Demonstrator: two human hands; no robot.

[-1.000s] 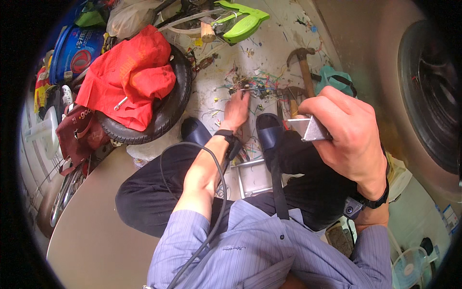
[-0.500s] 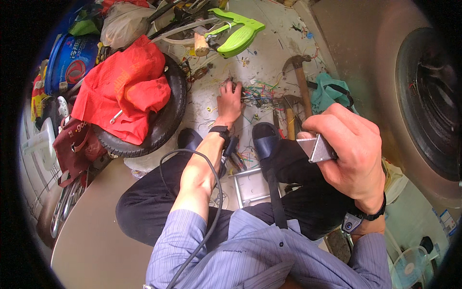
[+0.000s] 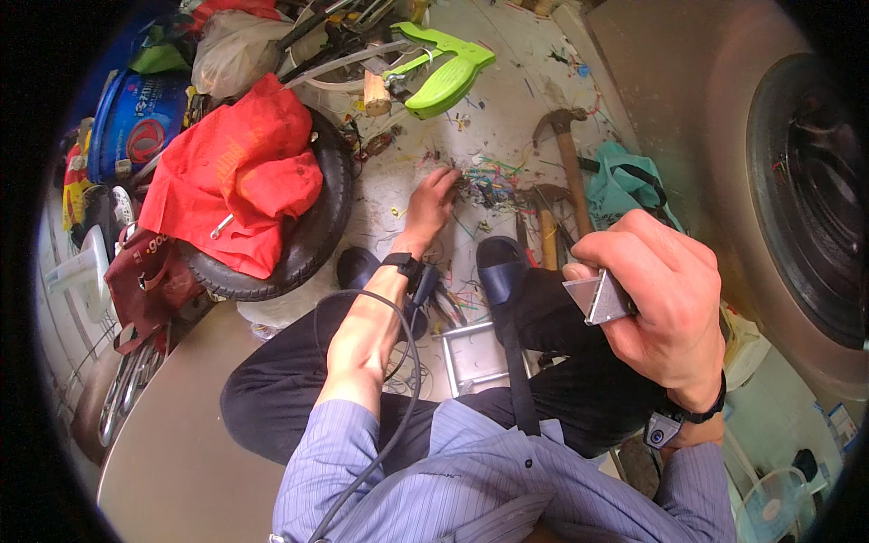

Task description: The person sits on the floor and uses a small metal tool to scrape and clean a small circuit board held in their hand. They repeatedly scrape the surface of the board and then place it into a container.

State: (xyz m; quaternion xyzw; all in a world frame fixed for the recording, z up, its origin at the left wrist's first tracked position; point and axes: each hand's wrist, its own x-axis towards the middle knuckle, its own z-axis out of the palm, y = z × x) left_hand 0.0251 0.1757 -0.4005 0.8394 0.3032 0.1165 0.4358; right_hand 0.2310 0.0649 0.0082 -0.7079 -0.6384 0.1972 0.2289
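Note:
My left hand (image 3: 429, 208) reaches down to the white floor with its fingers stretched toward a small heap of coloured wire scraps (image 3: 491, 187). The fingertips are beside the heap's left edge, and nothing shows in them. My right hand (image 3: 665, 294) is raised above my right knee, its fingers wrapped round a silvery angled piece of metal (image 3: 599, 297). One end of that piece sticks out past the thumb; the rest is hidden in the hand.
Right of the heap lie a claw hammer (image 3: 568, 154) and a second wooden-handled tool (image 3: 548, 237). Beyond is a lime-green saw handle (image 3: 454, 80). Left stands a black tyre (image 3: 338, 185) under a red bag (image 3: 240, 172). A teal cloth bag (image 3: 625, 181) lies near the round-doored machine (image 3: 759, 181).
My left hand has shifted slightly toward me, with its fingers now pointing more to the right at the wire scraps. My right hand has lowered slightly, still holding the metal piece.

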